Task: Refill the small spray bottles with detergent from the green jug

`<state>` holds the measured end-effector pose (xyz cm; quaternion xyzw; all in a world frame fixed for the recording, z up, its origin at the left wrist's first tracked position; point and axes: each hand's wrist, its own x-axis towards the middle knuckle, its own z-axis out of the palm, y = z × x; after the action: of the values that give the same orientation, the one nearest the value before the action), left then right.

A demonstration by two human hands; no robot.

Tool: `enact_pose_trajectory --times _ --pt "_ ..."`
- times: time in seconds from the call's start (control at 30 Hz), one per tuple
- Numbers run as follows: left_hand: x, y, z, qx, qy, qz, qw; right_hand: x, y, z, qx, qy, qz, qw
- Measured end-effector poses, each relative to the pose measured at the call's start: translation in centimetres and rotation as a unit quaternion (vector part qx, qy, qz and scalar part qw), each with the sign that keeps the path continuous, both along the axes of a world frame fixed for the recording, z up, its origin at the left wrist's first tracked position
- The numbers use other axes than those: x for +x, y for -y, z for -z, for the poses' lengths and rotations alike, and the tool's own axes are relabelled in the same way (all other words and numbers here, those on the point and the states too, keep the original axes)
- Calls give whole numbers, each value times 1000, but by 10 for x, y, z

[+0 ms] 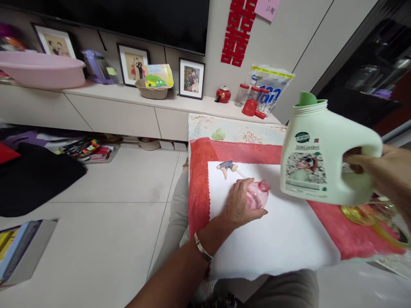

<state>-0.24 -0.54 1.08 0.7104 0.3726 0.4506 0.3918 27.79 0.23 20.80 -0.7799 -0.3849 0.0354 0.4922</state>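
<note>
My left hand is wrapped round a clear pink bottle whose uncapped neck faces up and away, on a white sheet. Just beyond it lies a spray trigger head with its dip tube running toward the bottle. Off to the right, my right hand grips the handle of a pale green detergent jug, raised above the table. The jug's mouth has no cap on and shows a green spout. Part of the right hand is hidden behind the handle.
Under the sheet is a red cloth on a floral-covered table. A yellow-rimmed item lies at the right. Behind, a long cabinet bears framed photos, a pink basin, jars and a plastic bag. Books stand on the floor.
</note>
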Motion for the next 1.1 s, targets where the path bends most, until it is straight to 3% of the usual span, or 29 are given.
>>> enact_pose_trajectory --times 0.27,0.4,0.53,0.73,0.97,1.1 --pt "0 2 -1 -8 5 -16 1000 -34 -71 85 124 -115 -45 985" --pt "0 2 1 -12 15 -19 1000 -52 -98 116 142 -130 -72 979" --pt "0 2 -1 -42 18 -13 999 -64 -108 139 124 -132 -85 980" --pt "-1 3 -3 -53 16 -10 998 -46 -97 152 43 -102 -132 985" --pt "1 2 1 -36 21 -8 999 -47 -33 169 55 -17 -91 994" --pt "0 1 1 -36 27 -7 999 -68 -20 170 -11 -19 -231 973"
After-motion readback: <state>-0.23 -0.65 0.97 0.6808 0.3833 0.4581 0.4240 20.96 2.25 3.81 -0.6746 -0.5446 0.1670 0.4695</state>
